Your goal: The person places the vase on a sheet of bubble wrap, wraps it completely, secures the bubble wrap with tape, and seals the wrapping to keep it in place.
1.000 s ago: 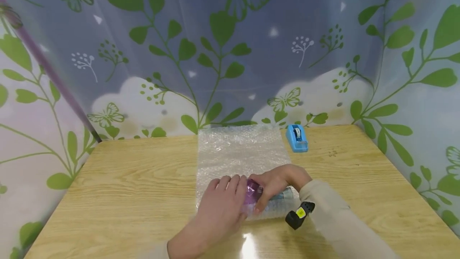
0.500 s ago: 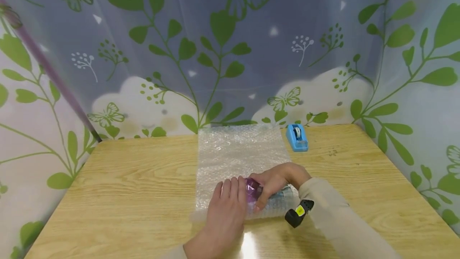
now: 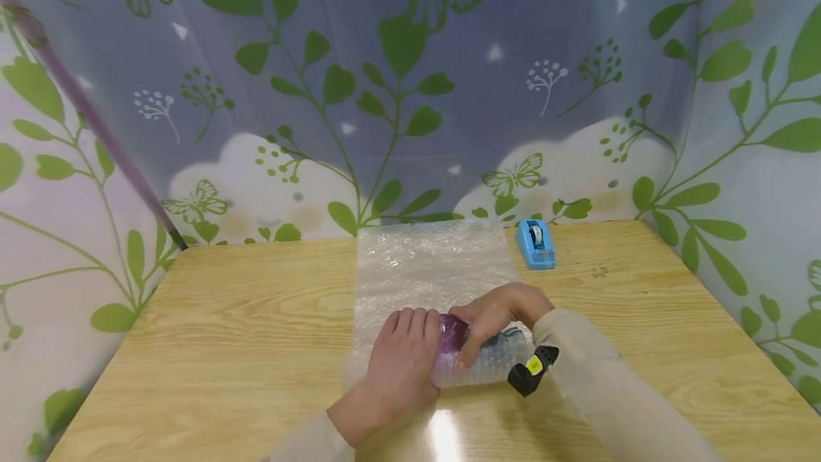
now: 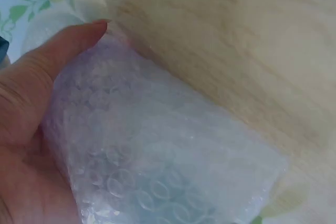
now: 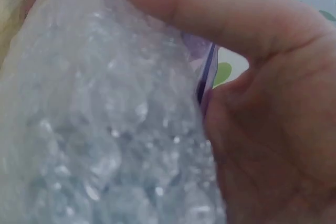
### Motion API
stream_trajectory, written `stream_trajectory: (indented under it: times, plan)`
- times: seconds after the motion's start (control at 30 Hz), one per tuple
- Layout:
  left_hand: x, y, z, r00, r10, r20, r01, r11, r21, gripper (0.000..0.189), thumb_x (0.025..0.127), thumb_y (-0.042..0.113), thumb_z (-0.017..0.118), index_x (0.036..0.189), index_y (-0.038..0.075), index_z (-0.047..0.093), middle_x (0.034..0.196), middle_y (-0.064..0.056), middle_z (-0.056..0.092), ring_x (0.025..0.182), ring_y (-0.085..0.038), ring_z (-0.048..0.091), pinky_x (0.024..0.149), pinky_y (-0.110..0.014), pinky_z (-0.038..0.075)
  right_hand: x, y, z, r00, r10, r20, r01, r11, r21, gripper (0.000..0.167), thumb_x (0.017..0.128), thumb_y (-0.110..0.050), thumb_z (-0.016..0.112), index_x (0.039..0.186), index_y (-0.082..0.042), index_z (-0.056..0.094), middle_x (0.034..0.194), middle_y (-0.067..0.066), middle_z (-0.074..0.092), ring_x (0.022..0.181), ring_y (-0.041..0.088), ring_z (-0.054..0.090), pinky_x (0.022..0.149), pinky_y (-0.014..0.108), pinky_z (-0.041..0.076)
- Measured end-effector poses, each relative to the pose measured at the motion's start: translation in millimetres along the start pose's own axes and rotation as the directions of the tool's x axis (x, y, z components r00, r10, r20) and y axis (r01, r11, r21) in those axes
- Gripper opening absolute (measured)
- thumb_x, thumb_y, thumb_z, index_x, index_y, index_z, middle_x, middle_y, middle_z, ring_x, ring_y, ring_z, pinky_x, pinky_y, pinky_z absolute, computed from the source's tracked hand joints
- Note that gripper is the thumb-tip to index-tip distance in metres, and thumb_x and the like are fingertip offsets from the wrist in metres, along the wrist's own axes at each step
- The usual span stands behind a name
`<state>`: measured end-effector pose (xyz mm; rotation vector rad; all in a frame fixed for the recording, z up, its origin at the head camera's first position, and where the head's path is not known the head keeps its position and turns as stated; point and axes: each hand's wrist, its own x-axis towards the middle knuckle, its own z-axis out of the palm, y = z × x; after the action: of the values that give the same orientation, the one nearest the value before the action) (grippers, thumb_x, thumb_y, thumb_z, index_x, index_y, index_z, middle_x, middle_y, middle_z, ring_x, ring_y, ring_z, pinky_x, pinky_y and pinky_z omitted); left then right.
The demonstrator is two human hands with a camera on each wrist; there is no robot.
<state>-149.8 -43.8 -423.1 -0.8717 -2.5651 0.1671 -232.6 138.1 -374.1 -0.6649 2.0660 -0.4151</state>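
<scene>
At the near end of the bubble wrap [image 3: 436, 269], the left hand [image 3: 400, 355] has its fingers laid over the left end of a purple object [image 3: 452, 332], thumb round the near side, while the right hand [image 3: 497, 312] grips farther along; both thumbs press on wrap, and the right hand's far fingers I can't make out. The object lies crosswise on the sheet, some purple showing between the hands and something bluish under the plastic to the right. The rest of the sheet runs flat to the far edge of the tabletop [image 3: 244, 319], with a blue tape dispenser [image 3: 536, 244] just beside it. My worry is a slack hold: if either hand eased, that springy plastic could lift and open out. Uneven pressure between left and right might skew the roll and leave one end bare, and squeezing too hard could burst the bubbles
</scene>
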Motion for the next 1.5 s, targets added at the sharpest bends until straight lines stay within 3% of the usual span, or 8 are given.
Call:
stream_trajectory:
  times: [0.2,0.37,0.57,0.8,0.97,1.33,1.43,1.5]
  plan:
    - [3.9,-8.0,4.7,0.999,0.034,0.015,-0.032,0.992,-0.12,0.081,0.05,0.04,0.081,0.114,0.002,0.047,0.091,-0.004,0.054,0.083,-0.018,0.056,0.08,-0.032,0.049,4.4,3.8,-3.4,0.993,-0.073,0.093,0.065,0.995,0.081,0.085,0.079,-0.037,0.072,0.145,-0.006,0.028,0.138,-0.002,0.04,0.125,0.011,0.038,0.103,0.028,0.032]
    - [3.4,-10.6,6.1,0.999,0.042,0.014,-0.04,0.991,-0.124,0.081,0.051,0.043,0.08,0.113,0.003,0.047,0.089,-0.003,0.053,0.08,-0.017,0.054,0.077,-0.031,0.05,4.2,1.6,-5.1,0.995,-0.063,0.083,0.059,0.997,0.05,0.084,0.079,-0.039,0.072,0.144,-0.006,0.031,0.136,-0.003,0.043,0.122,0.009,0.041,0.102,0.026,0.033]
    - [6.6,-12.3,4.9,0.998,0.036,0.061,-0.027,0.991,-0.13,0.074,0.053,0.042,0.078,0.109,0.004,0.048,0.087,-0.004,0.052,0.079,-0.018,0.054,0.076,-0.032,0.049,-7.4,-1.9,-5.8,0.994,0.025,-0.109,-0.035,0.996,-0.088,0.08,0.072,-0.052,0.076,0.136,-0.013,0.047,0.123,-0.005,0.051,0.114,0.014,0.047,0.098,0.035,0.038]
    - [11.8,-10.7,3.0,0.996,0.016,0.085,-0.007,0.994,-0.113,0.083,0.051,0.053,0.081,0.11,0.003,0.05,0.086,-0.005,0.055,0.077,-0.019,0.056,0.071,-0.031,0.05,-23.1,-0.2,3.8,0.936,-0.042,-0.351,-0.037,0.976,-0.214,0.097,0.068,-0.061,0.075,0.142,-0.007,0.041,0.137,0.009,0.046,0.126,0.031,0.04,0.101,0.048,0.035]
    - [15.1,-9.9,0.6,0.996,0.002,0.09,0.006,0.996,-0.093,0.085,0.049,0.056,0.082,0.108,0.002,0.052,0.083,-0.004,0.054,0.074,-0.018,0.055,0.068,-0.03,0.049,-31.5,-0.7,17.7,0.817,-0.181,-0.548,-0.054,0.921,-0.385,0.102,0.065,-0.069,0.071,0.142,-0.007,0.042,0.139,0.011,0.045,0.126,0.033,0.041,0.102,0.048,0.035]
    - [19.2,-14.2,-3.8,0.982,-0.007,0.187,0.036,0.988,-0.153,0.084,0.051,0.053,0.083,0.109,0.002,0.05,0.085,-0.006,0.054,0.076,-0.02,0.057,0.07,-0.032,0.05,-37.8,-4.7,66.9,0.402,-0.525,-0.75,-0.129,0.779,-0.614,0.069,0.07,-0.047,0.08,0.122,-0.007,0.059,0.121,0.007,0.056,0.112,0.027,0.052,0.093,0.042,0.044]
    - [20.9,-15.6,-3.6,0.974,-0.016,0.224,0.058,0.982,-0.182,0.081,0.052,0.051,0.083,0.108,0.003,0.05,0.086,-0.005,0.054,0.077,-0.02,0.057,0.07,-0.032,0.05,-33.7,-9.4,82.3,0.317,-0.569,-0.759,-0.166,0.754,-0.635,0.065,0.069,-0.036,0.083,0.12,-0.005,0.058,0.122,0.011,0.055,0.113,0.029,0.051,0.094,0.042,0.044]
    - [21.6,-15.8,-3.2,0.97,-0.016,0.244,0.065,0.979,-0.195,0.079,0.053,0.05,0.083,0.108,0.003,0.05,0.086,-0.005,0.054,0.077,-0.02,0.056,0.07,-0.032,0.05,-29.5,-12.0,92.3,0.286,-0.586,-0.758,-0.189,0.741,-0.644,0.07,0.068,-0.031,0.083,0.124,-0.001,0.055,0.126,0.015,0.053,0.116,0.032,0.049,0.096,0.043,0.042]
